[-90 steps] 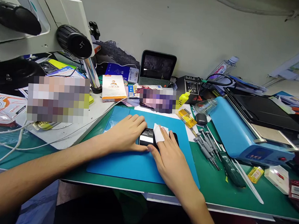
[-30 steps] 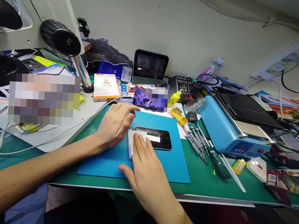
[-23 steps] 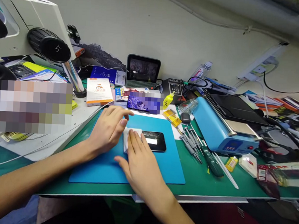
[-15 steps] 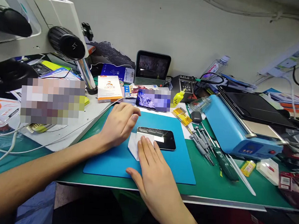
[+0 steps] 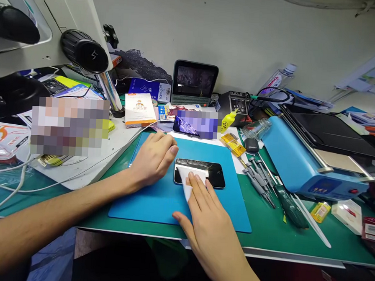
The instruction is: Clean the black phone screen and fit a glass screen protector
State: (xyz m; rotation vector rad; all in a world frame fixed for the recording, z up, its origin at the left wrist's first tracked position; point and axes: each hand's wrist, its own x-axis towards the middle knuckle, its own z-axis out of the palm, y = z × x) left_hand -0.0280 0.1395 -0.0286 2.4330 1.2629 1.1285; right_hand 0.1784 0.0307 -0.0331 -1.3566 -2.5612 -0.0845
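Note:
A black-fronted phone (image 5: 216, 175) lies face up on a blue work mat (image 5: 159, 208). My right hand (image 5: 209, 215) is open over it, fingers stretched flat and thumb held apart. Under those fingers a white wipe (image 5: 185, 182) is pressed against the glass, its left edge lifted and folded up. My left hand (image 5: 155, 157) is curled closed beside the phone's left end, its wrist over the mat. The inner side of its fingers is hidden, so whether it grips anything does not show.
Several screwdrivers (image 5: 259, 180) and a green-handled tool (image 5: 291, 206) lie right of the mat, before a blue machine (image 5: 311, 168). A lit phone (image 5: 188, 123) and yellow bottle (image 5: 228, 121) stand behind. A microscope (image 5: 83, 53) overhangs the left, with a white cable (image 5: 79, 174) below.
My right hand has slid slightly right along the phone, carrying the wipe, whose left part has risen off the mat. My left hand stays curled in place. The view has shifted a little.

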